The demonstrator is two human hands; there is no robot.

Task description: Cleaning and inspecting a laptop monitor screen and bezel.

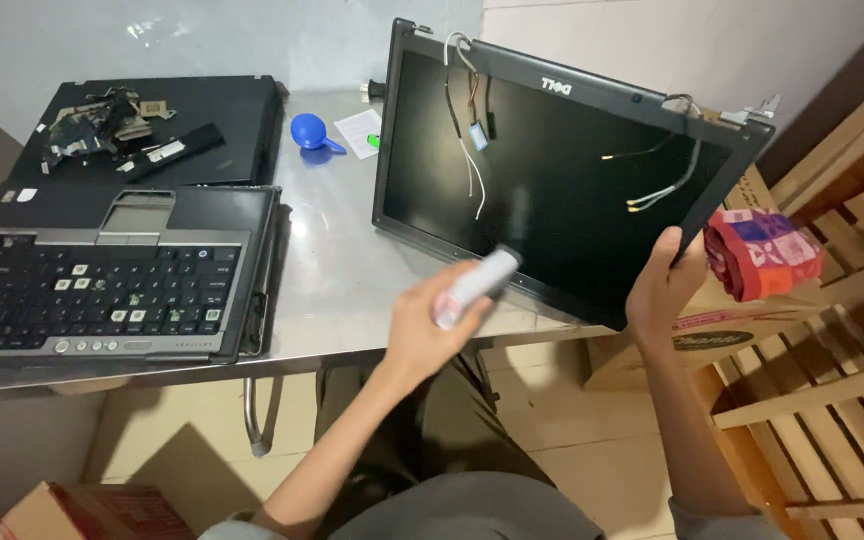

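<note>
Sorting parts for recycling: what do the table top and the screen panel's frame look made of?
Table top: seemingly stainless steel, brushed grey, with soft reflections. Screen panel: frame looks like matte black plastic, dull with no shine; the right hand holds its corner.

Bare forearms, grey sleeves, dark grey trousers.
</note>
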